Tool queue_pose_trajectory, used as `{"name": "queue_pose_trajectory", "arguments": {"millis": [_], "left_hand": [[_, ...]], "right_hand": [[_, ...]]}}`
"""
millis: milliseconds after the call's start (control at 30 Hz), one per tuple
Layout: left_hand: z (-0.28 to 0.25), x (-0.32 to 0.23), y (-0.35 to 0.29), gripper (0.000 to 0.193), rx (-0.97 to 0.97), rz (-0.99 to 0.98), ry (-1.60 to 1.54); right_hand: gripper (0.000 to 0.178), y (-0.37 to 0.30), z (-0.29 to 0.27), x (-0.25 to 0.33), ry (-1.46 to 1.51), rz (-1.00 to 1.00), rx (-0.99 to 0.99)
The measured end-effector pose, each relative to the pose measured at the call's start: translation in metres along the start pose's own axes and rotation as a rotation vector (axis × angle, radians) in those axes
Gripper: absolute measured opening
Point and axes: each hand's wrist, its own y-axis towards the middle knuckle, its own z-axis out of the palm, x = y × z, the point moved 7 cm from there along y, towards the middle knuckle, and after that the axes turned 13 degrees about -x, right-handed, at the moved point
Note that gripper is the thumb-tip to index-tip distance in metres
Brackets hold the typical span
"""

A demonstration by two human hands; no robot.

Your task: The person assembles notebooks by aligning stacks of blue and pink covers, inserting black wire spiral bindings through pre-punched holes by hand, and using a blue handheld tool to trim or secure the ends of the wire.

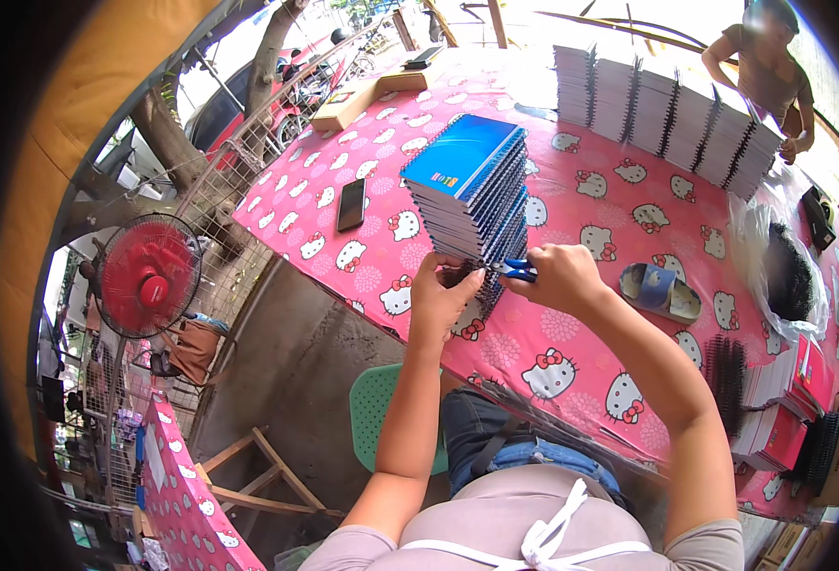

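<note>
A tall stack of spiral-bound notebooks (467,157) with a blue cover on top stands before me on the pink patterned tablecloth (572,328). My right hand (564,278) is closed round a pair of pliers with blue handles (517,270). The tips of the pliers meet the black spiral bindings at the near corner of the stack. Against that same corner my left hand (443,290) is closed, thumb and fingers pinching at the binding; exactly what they grip is partly hidden.
A phone (351,205) lies left of the stack, a blue slipper-like item (660,290) right. Rows of bound notebooks (662,109) stand at the back. Black spiral coils (789,276) in plastic and pink-covered books (786,419) lie right. Another person (771,67) stands far right; a red fan (150,276) is left.
</note>
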Motion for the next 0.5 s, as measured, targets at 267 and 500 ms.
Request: {"name": "queue_pose_trajectory", "arguments": {"millis": [267,500], "left_hand": [[-0.006,-0.001,-0.009,0.041,-0.062,-0.099,0.051],[-0.002,0.005,-0.004,0.045,-0.027,-0.086,0.065]], "right_hand": [[0.053,-0.015,-0.011,-0.008,-0.083,-0.091,-0.171],[0.057,-0.010,0.013,-0.003,0.046,0.160,0.265]]}}
